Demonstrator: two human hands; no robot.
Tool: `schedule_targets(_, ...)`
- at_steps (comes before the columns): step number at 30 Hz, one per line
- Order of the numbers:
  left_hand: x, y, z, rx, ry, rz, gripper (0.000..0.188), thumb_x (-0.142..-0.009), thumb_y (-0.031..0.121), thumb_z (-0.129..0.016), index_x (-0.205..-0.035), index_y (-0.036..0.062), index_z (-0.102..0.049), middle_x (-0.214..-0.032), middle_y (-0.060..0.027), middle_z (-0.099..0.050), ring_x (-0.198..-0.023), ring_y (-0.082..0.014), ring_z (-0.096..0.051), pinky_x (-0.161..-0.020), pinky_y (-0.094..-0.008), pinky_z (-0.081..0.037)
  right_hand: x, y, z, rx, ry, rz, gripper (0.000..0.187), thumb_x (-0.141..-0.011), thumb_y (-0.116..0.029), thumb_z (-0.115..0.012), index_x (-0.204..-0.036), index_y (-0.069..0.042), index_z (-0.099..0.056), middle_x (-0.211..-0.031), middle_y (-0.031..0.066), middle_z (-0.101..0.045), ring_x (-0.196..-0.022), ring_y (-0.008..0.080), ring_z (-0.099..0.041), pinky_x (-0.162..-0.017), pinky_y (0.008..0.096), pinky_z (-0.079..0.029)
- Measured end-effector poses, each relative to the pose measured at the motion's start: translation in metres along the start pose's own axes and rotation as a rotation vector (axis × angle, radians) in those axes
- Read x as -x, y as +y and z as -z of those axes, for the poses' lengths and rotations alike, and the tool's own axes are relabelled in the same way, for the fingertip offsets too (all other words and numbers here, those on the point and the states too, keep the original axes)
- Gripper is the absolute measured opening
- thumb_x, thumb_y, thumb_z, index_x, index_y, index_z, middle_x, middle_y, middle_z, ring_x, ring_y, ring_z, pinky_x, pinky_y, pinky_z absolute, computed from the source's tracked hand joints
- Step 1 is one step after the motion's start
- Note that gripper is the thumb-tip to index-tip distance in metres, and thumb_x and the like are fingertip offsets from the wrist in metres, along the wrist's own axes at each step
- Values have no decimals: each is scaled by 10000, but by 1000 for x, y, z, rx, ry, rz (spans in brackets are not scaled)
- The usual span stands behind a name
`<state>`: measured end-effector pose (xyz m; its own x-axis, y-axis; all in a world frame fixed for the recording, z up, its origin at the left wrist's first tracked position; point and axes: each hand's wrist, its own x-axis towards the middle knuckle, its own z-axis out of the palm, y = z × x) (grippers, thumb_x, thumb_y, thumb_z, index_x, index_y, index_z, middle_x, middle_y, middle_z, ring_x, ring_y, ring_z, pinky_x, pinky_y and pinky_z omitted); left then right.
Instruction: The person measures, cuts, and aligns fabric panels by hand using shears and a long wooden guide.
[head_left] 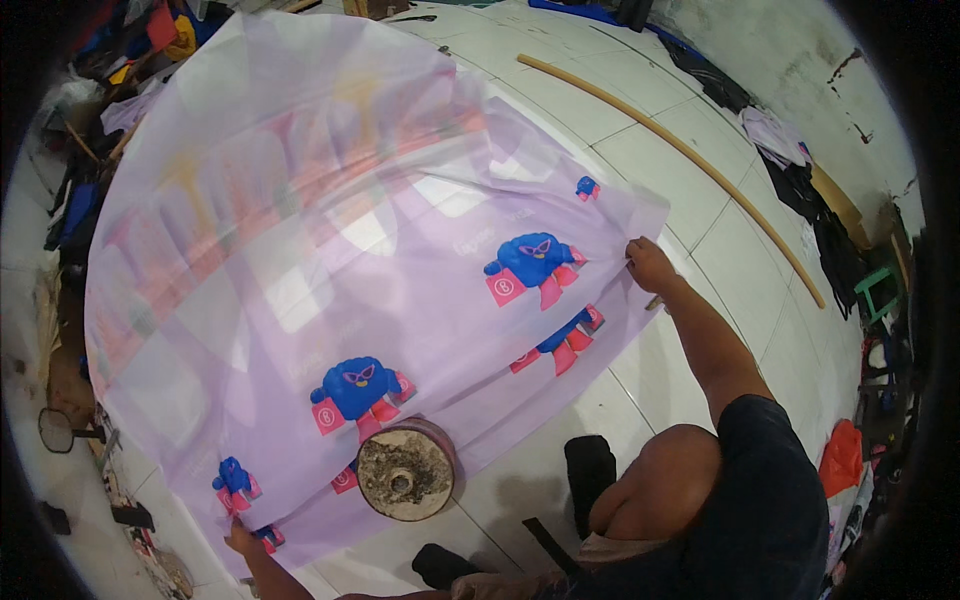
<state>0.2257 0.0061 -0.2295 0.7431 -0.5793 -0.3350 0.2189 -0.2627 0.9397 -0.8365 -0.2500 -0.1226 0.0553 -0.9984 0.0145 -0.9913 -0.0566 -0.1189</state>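
Note:
A large, thin lilac sheet (400, 290) is spread over the floor, printed with blue and pink cartoon figures and a faded coloured band toward its far side. With fingers closed, my right hand (650, 265) grips its right edge, and creases run out from there. My left hand (240, 537) pinches the near left part beside a small blue figure. Between my hands, on the near edge, rests a round block (405, 472) with a rough, pitted top and a hole in its middle. A strip of the sheet is folded along the near side, doubling the printed figures.
A long, curved-looking wooden pole (690, 150) lies on the white tiles to the right. Dark cloths (800, 190) line the right wall, with a red bag (841, 458) nearer me. Clutter (75, 190) is piled along the left. My knee (665, 480) is close to the sheet's near edge.

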Motion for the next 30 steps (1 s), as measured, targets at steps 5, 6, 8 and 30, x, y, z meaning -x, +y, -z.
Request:
schedule_targets(5,26,-24,-1,184,-57,101,326,-937,238,-564,-1202,51,-593,-1076,-118,-660,-906,-301,-667,-703,-445,-557,21,-6,-12,-59,-106,-158,193,-803,-89,-619,-988,-53,-581,-1080,152,-597,-1075,349,-564,-901,436,-480)
schedule_targets(6,31,-19,6,279,-157,55,338,-948,273,-557,-1194,43,-589,-1085,-116,-656,-926,-294,-663,-708,-441,-556,22,-18,-15,-91,-134,-202,197,-804,-90,-623,-993,-56,-578,-1077,148,-599,-1089,347,-562,-905,432,-480)
schedule_targets(8,65,-65,-38,36,-53,75,377,-959,314,-537,-1213,38,-578,-1110,-108,-646,-982,-276,-641,-773,-443,-536,43,-13,1,-25,-182,-281,218,-811,-96,-624,-1018,-58,-571,-1097,150,-596,-1117,348,-554,-915,438,-482)
schedule_targets(30,2,3,-71,100,35,-83,243,-885,124,-645,-1084,-14,-627,-999,-112,-659,-843,-238,-647,-710,-386,-538,-63,2,-24,-376,265,-300,418,-731,38,-496,-1144,32,-561,-1195,253,-599,-1167,399,-553,-1003,426,-430)
